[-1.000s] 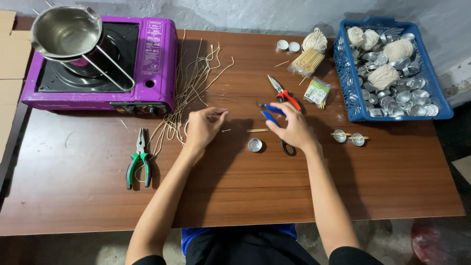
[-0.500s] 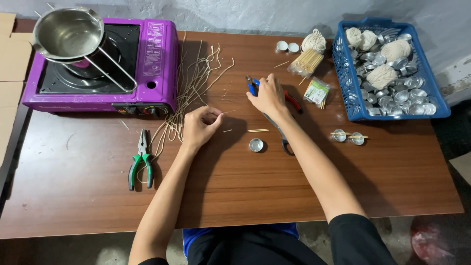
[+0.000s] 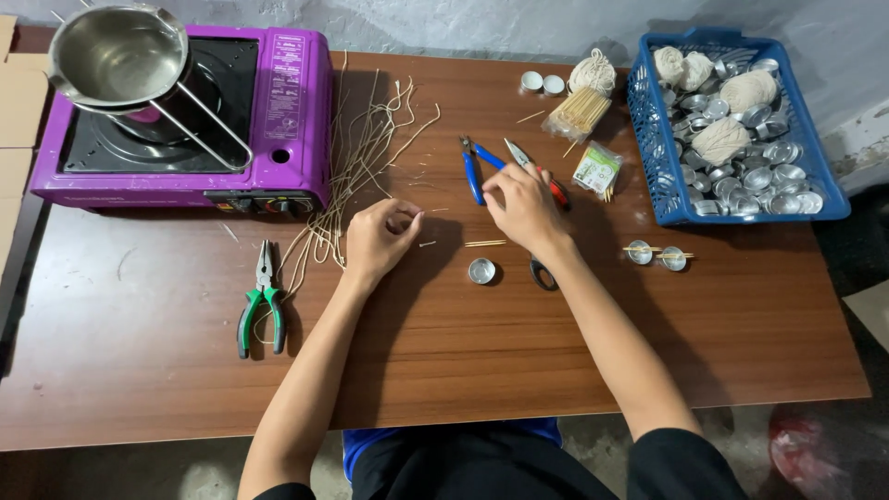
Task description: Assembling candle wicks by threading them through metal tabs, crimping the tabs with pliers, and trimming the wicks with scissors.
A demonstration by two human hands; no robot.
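Smooth reddish wood-grain table (image 3: 519,352), glossy purple stove (image 3: 287,102) at 10 o'clock, shiny steel pot (image 3: 116,56), blue plastic basket (image 3: 829,199) at 2 o'clock, small bright metal cup (image 3: 482,270)

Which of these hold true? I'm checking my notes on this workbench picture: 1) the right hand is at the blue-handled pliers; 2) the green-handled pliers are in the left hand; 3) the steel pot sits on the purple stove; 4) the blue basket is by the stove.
1) True: the right hand rests at the blue-handled pliers.
2) False: the green-handled pliers lie on the table, apart from the left hand, which is curled near the loose wicks.
3) True: the steel pot sits on the purple stove.
4) False: the blue basket is at the table's far right end.
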